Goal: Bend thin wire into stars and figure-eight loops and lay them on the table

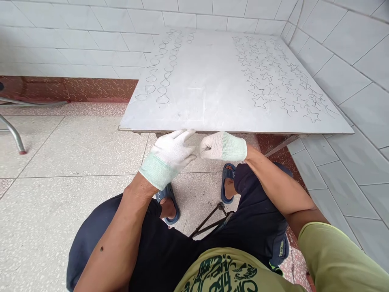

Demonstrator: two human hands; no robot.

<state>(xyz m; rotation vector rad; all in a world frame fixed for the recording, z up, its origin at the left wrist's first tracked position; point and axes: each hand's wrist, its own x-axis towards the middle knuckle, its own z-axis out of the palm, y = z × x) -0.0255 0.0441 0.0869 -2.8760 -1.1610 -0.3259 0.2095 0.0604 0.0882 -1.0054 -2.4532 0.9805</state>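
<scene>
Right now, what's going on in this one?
The wearer's gloved left hand, fingers parted, and gloved right hand, fingers curled, are close together at the near edge of a white tabletop. Whether the right hand grips anything is unclear. Thin looped shapes lie along the tabletop's left side, and star shapes spread across its right.

White tiled walls [349, 44] rise above speckled flooring [97, 146].

Your left hand [172, 150], fingers parted, is just beside your curled right hand [223, 146], mid-frame at near edge of table [215, 81]. Stars [267, 76] upper right, loops [167, 76] upper left of centre.
</scene>
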